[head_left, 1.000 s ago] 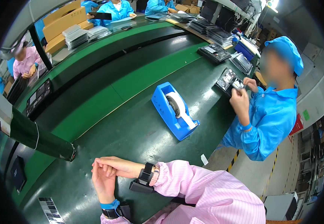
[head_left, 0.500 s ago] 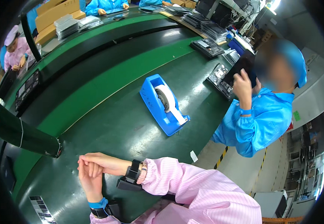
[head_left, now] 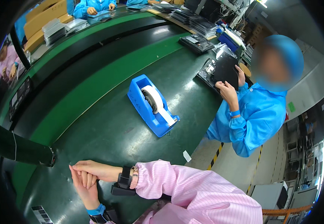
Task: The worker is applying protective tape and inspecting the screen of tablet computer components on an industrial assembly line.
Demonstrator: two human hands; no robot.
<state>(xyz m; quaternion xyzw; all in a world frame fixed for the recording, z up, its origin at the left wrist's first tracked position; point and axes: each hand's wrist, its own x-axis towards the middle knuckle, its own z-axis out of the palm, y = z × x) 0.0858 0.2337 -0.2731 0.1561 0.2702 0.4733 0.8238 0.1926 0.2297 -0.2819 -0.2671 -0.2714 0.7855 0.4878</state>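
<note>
My right hand [head_left: 97, 170] and my left hand [head_left: 86, 192] are brought together at the lower left, just above the green worktop [head_left: 124, 149]. The right fingers are curled against the left palm and fingers, and the fingertips meet at the far end. Whatever may lie between them is hidden. A blue strap [head_left: 96, 210] circles my left wrist; a black band [head_left: 125, 177] sits on my right one. Farther off, a blue tape dispenser [head_left: 146, 106] with a white roll stands on the worktop, touched by neither hand.
A dark green post [head_left: 22, 143] rises left of my hands. A strip of dark squares [head_left: 41, 214] lies at lower left. At right, a co-worker in blue [head_left: 255, 112] holds a black panel [head_left: 226, 71] over an opened laptop [head_left: 206, 72]. A dark conveyor belt [head_left: 76, 50] curves behind.
The view has shifted, so the scene sits slightly farther left. My hands stay together, with small finger movement. The co-worker has tilted the black panel lower and now grips it with both hands.
</note>
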